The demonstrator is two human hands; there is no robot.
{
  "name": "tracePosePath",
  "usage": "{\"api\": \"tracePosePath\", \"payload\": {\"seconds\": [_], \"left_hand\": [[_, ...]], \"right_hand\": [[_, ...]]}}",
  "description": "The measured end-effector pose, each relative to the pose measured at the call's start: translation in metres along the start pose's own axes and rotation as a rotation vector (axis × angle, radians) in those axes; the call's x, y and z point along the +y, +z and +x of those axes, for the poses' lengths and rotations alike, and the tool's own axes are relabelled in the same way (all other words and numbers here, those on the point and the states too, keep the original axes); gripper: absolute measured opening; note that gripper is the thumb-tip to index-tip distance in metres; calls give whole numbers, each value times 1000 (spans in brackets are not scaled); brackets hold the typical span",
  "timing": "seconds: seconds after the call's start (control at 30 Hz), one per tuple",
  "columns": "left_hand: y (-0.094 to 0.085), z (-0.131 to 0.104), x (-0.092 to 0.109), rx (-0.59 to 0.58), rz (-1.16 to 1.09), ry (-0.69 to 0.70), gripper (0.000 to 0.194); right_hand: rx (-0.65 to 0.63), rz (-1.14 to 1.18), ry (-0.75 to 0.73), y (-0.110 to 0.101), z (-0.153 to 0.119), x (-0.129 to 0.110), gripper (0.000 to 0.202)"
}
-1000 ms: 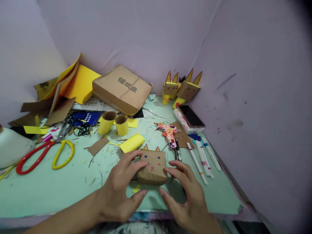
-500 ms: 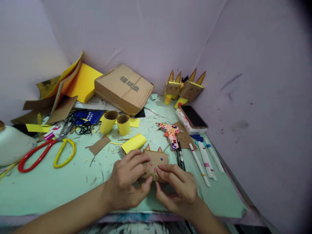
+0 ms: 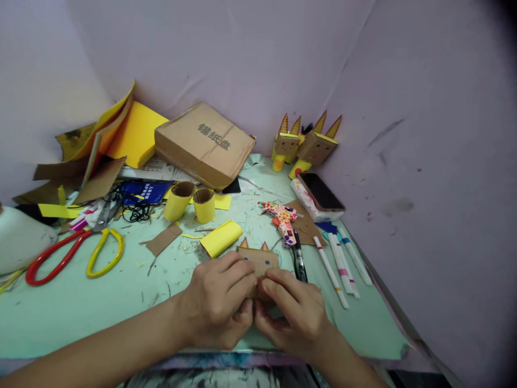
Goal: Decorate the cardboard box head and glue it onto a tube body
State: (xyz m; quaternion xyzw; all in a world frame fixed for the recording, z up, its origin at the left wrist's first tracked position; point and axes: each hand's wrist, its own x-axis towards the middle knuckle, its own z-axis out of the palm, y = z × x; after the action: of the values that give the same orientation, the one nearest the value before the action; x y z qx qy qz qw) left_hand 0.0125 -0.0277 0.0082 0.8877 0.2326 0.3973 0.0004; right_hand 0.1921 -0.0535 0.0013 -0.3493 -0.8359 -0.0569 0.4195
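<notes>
A small cardboard piece with two pointed ears and drawn dark dots is held near the table's front edge. My left hand pinches its left and lower part, the thumb below. From the right, my right hand pinches the lower edge, its fingertips almost touching those of the left. The fingers cover the piece's lower half. A yellow-covered tube lies just behind my left hand, and two upright yellow tubes stand farther back.
Red and yellow scissors lie left. A cardboard box and yellow sheets are at the back. Two eared cardboard figures stand back right. Glue gun, phone and markers lie right.
My left hand has shifted right over the cardboard piece's lower part, uncovering its left dot. The fingertips of both hands are closer together.
</notes>
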Motion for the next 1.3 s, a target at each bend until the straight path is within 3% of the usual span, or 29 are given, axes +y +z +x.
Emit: {"api": "tracePosePath", "payload": {"seconds": [0.27,0.37,0.47,0.57,0.7,0.87,1.0,1.13,1.3], "left_hand": [[4,-6,-2,69,-46,18,25],[-5,-15,4,19,-68,-109,31],[-13,-30,11,37,-80,-374,50],[-12,-39,15,-11,-137,-613,42],[-7,-30,19,-142,-287,-752,34],[-13,1,21,-54,-430,-715,42],[-17,27,-2,116,-466,-741,43],[-10,36,-39,320,-751,-921,53],[1,28,-52,316,-1012,-902,59]], "right_hand": [[73,37,-52,5,-6,5,22],[5,98,113,-5,-19,1,26],[38,150,473,-16,-33,-3,47],[5,237,681,-16,-40,-4,37],[-41,335,767,-6,-34,-4,36],[116,648,791,-7,-12,1,40],[234,931,842,-10,21,21,40],[158,1259,978,1,51,45,41],[204,1285,944,30,47,57,57]]}}
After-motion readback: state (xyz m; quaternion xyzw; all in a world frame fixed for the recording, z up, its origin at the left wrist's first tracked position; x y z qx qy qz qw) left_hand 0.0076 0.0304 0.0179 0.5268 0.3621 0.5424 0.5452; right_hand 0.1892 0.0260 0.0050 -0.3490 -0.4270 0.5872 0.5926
